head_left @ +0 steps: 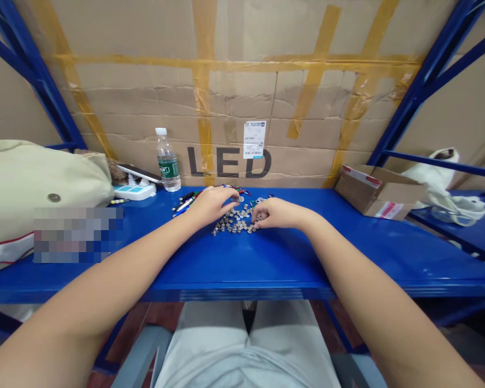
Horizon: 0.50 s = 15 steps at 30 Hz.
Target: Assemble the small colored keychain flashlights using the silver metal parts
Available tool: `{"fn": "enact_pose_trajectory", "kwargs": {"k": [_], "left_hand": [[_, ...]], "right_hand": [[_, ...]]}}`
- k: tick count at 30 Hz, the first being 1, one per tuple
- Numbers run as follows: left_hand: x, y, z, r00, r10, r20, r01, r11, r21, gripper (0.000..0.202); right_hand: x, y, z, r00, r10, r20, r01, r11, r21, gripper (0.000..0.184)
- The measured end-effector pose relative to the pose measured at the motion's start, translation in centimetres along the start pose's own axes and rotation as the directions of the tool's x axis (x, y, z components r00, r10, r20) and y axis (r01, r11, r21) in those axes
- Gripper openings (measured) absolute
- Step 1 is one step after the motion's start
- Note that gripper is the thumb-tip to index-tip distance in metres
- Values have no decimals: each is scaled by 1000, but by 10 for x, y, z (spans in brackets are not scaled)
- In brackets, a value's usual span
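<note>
A pile of several small silver button-like metal discs [236, 223] lies on the blue shelf top [267, 258] in front of me. My left hand [212, 205] rests at the pile's left edge, fingers curled down onto the discs. My right hand [275, 212] is at the pile's right edge, fingertips pinched together among the discs; what they grip is too small to make out. Behind the pile lie small coloured key-ring items [242, 192]. Left of my left hand lie a few pens [186, 203].
A water bottle [168, 160] stands at the back left beside a white power strip [134, 191] and a phone [139, 173]. A beige bag [36, 188] fills the left end. An open cardboard box [375, 191] sits at the right. Taped cardboard lines the back.
</note>
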<state>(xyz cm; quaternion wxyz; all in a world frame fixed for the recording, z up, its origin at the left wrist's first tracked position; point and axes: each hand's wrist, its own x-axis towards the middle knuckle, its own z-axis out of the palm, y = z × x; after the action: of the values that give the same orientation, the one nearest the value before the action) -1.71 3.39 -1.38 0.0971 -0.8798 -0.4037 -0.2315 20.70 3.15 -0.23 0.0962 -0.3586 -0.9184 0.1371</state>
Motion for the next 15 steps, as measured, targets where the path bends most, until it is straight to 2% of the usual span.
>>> {"fn": "enact_pose_trajectory", "kwargs": {"k": [8, 15], "left_hand": [[1, 2, 0, 999, 32, 43, -32, 999, 5, 21], [1, 5, -1, 997, 47, 61, -47, 999, 5, 20]], "right_hand": [[3, 0, 4, 995, -16, 100, 22, 998, -59, 16], [4, -1, 8, 996, 9, 84, -6, 999, -34, 20]]}}
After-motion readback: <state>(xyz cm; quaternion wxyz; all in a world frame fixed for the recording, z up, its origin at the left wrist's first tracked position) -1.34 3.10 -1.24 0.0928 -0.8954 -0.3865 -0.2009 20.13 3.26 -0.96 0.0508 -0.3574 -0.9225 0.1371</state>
